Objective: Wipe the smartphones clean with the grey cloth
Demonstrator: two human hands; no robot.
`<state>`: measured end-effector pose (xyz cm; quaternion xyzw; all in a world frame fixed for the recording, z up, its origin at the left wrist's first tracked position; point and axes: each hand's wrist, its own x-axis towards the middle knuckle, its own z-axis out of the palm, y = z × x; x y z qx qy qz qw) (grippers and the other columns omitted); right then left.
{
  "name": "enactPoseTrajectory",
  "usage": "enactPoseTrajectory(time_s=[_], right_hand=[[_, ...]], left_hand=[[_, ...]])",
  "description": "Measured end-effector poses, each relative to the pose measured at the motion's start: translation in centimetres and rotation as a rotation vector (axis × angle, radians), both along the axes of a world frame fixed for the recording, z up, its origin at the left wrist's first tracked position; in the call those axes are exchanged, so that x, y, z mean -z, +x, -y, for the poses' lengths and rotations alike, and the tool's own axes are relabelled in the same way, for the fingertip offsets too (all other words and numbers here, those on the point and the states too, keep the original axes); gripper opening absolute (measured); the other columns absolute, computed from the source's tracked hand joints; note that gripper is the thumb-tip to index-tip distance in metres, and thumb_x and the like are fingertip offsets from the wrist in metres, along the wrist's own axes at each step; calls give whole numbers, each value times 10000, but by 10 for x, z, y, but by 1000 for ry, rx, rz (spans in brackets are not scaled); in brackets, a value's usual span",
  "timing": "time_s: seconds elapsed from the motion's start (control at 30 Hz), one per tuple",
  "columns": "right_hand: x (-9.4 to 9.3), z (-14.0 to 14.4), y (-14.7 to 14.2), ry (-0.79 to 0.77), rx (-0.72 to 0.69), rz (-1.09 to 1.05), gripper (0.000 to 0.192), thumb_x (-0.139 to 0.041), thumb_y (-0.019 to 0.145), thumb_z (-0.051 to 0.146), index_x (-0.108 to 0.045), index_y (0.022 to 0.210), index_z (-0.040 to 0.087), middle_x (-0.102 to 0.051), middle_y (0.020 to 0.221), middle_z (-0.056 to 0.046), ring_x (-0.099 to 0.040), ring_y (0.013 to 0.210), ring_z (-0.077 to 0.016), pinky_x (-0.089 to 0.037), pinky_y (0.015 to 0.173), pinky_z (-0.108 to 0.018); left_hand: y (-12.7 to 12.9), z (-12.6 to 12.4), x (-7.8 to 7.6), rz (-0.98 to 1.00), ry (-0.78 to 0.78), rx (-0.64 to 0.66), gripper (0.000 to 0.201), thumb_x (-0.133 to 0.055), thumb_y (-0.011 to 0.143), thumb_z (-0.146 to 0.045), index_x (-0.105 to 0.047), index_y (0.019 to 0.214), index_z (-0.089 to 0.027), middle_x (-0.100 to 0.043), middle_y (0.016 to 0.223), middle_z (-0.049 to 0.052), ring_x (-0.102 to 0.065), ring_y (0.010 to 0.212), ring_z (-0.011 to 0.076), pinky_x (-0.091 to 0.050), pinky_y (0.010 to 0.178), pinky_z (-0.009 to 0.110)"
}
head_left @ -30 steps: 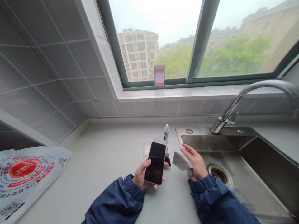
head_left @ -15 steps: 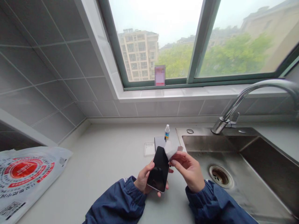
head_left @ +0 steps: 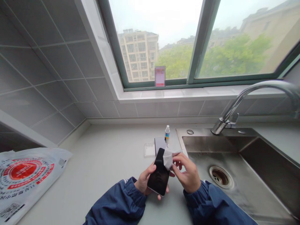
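A black smartphone [head_left: 158,178] lies tilted in my left hand [head_left: 144,179], its dark screen facing me and the fingers wrapped round its edges. My right hand [head_left: 187,172] pinches a white tissue or cloth [head_left: 168,158] that hangs over the phone's upper right edge. Behind the phone, on the counter, are a dark flat pad or case [head_left: 159,143], partly hidden, and a clear plastic case [head_left: 149,150]. A small white bottle with a blue and yellow label [head_left: 167,132] stands upright just beyond them.
To the right is a steel sink [head_left: 253,187] with a drain [head_left: 220,175] and a chrome faucet [head_left: 231,109]. A white plastic bag with red print [head_left: 28,178] lies at the left of the pale counter [head_left: 105,150]. A window [head_left: 175,37] is ahead.
My right hand has moved slightly down and left, bringing the white tissue or cloth lower over the phone's edge. My left hand holds the phone almost unmoved.
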<state>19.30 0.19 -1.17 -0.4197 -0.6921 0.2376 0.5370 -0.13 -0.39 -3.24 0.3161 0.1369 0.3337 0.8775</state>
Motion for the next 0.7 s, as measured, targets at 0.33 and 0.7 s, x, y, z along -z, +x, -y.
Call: enactPoseTrajectory(time_s=[0.33,0.7], right_hand=[[-5,4,7,279,96,251,120,-628,823,140,-673,739,214,-554,819,-59,-520,771,-208,-458,665,-336],[-8,8,5,391,107,370,130,-623,817,91,-653,809,218,-619,852,-73,-539,817,-238,-482,708,-377]], left_hand=[[-2,4,-3,-109,53,69,510,-449,897,-488,-408,1363,-285,-646,1118,146,-713,757,275,-546,467,293],[2,9,-14,-206,80,47,606,-491,880,-456,-327,1441,-299,-668,963,102,-702,723,277,-509,444,277]])
